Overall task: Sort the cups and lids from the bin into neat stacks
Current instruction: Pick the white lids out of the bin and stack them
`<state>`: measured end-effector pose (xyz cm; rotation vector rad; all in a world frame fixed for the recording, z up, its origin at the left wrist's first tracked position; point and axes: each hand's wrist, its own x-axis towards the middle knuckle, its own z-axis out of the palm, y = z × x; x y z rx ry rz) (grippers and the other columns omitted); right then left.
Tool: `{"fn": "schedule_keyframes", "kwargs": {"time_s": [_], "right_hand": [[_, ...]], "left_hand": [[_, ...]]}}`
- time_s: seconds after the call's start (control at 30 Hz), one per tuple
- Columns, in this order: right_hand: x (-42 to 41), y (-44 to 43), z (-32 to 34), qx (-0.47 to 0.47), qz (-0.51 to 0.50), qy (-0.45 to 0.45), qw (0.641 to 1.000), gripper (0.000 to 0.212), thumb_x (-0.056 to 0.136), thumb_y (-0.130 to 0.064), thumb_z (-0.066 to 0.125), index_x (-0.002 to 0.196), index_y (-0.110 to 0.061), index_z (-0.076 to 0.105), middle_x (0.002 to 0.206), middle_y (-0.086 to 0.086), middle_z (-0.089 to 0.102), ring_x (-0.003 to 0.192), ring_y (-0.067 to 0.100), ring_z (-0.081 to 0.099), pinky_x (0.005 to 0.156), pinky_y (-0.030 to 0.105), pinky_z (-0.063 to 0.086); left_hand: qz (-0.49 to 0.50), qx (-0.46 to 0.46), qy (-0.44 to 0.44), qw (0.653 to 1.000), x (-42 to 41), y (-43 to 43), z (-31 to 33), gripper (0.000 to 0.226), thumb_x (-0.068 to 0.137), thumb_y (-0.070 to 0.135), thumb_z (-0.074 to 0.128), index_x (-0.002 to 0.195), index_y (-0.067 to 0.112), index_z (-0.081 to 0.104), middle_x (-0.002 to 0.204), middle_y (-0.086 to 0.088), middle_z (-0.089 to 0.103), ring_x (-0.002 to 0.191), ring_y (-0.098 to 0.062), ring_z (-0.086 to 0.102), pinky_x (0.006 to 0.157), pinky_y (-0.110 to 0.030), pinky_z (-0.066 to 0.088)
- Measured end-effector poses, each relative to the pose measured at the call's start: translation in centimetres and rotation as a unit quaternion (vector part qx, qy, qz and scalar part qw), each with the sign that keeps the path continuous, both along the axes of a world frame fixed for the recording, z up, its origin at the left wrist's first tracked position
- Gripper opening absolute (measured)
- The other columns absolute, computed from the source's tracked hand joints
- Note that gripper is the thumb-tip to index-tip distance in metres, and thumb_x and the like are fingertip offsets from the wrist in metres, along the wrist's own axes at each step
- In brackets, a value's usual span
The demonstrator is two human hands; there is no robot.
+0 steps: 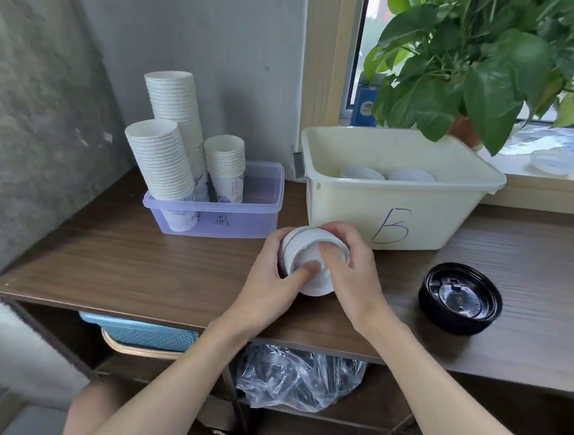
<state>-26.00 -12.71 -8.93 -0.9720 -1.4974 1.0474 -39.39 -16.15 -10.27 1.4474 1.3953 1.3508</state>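
Both hands are squaring up a stack of thin white plastic lids (305,253) at the near middle of the dark wood-grain counter (121,255), just in front of the cream plastic bin marked B (401,188). The left hand (270,284) curls round the stack's left edge with its thumb on top, and the right hand (353,277) grips the right edge. This looks like the lid-stacking step. Next, I judge, the ridged rims need nesting flush and the stack setting down upright. A glossy black lid stack (459,299) sits to the right. Pale round pieces (363,173) remain in the bin. Ribbed white paper cups (166,159) stand stacked in a translucent lilac tub (244,214), far left
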Motion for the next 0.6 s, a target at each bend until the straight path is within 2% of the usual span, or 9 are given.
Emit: {"fn": "schedule_keyframes", "kwargs": {"time_s": [0.07, 0.13, 0.23, 0.33, 0.47, 0.6], "right_hand": [[0.02, 0.02, -0.18, -0.005, 0.017, 0.011, 1.000, 0.036, 0.077, -0.019, 0.052, 0.112, -0.017, 0.059, 0.105, -0.010, 0.063, 0.096, -0.004, 0.057, 0.084, 0.010, 0.043], [0.13, -0.02, -0.48, -0.010, 0.033, 0.010, 0.999, 0.043, 0.076, -0.023, 0.055, 0.119, -0.019, 0.057, 0.112, -0.014, 0.061, 0.100, -0.009, 0.055, 0.087, 0.008, 0.040], [0.29, 0.02, -0.86, -0.011, 0.039, 0.005, 0.999, 0.049, 0.079, -0.036, 0.061, 0.124, -0.020, 0.056, 0.115, -0.016, 0.060, 0.104, -0.009, 0.055, 0.088, 0.007, 0.040], [0.11, 0.25, -0.79, -0.023, 0.016, 0.035, 0.999, 0.046, 0.077, -0.045, 0.061, 0.116, -0.020, 0.062, 0.107, -0.013, 0.066, 0.098, -0.008, 0.060, 0.082, 0.010, 0.044], [-0.36, 0.60, -0.84, -0.021, -0.020, 0.035, 0.999, 0.043, 0.066, -0.061, 0.064, 0.095, -0.029, 0.066, 0.092, -0.011, 0.071, 0.089, -0.002, 0.064, 0.076, 0.012, 0.047], [-0.51, 0.71, -0.84, -0.001, -0.038, 0.026, 0.999, 0.030, 0.072, -0.051, 0.066, 0.088, -0.026, 0.064, 0.082, -0.012, 0.068, 0.078, -0.006, 0.062, 0.068, 0.008, 0.044]], "left_hand": [[-0.008, 0.024, 0.022, 0.999, -0.01, 0.00, 0.02, 0.052, 0.088, 0.019, 0.073, 0.134, 0.020, 0.050, 0.125, 0.011, 0.062, 0.115, 0.003, 0.057, 0.095, -0.011, 0.042], [-0.022, 0.029, 0.035, 0.999, -0.08, -0.03, 0.02, 0.057, 0.091, 0.016, 0.071, 0.142, 0.018, 0.045, 0.133, 0.012, 0.059, 0.122, 0.004, 0.053, 0.100, -0.010, 0.039], [-0.028, 0.030, 0.043, 0.998, -0.20, -0.04, -0.15, 0.067, 0.092, 0.033, 0.069, 0.149, 0.019, 0.038, 0.141, 0.013, 0.052, 0.130, 0.006, 0.046, 0.106, -0.010, 0.036], [-0.027, 0.021, 0.046, 0.998, -0.07, 0.00, -0.33, 0.068, 0.089, 0.038, 0.068, 0.147, 0.016, 0.038, 0.137, 0.009, 0.055, 0.126, 0.001, 0.051, 0.107, -0.017, 0.039], [-0.023, 0.023, 0.035, 0.999, -0.07, 0.19, -0.29, 0.052, 0.091, 0.034, 0.067, 0.136, 0.015, 0.051, 0.124, 0.005, 0.066, 0.114, -0.006, 0.062, 0.100, -0.030, 0.049], [-0.022, 0.038, 0.026, 0.999, -0.16, 0.14, -0.12, 0.040, 0.091, 0.029, 0.067, 0.127, 0.014, 0.059, 0.115, 0.002, 0.071, 0.107, -0.013, 0.066, 0.095, -0.032, 0.052]]}}
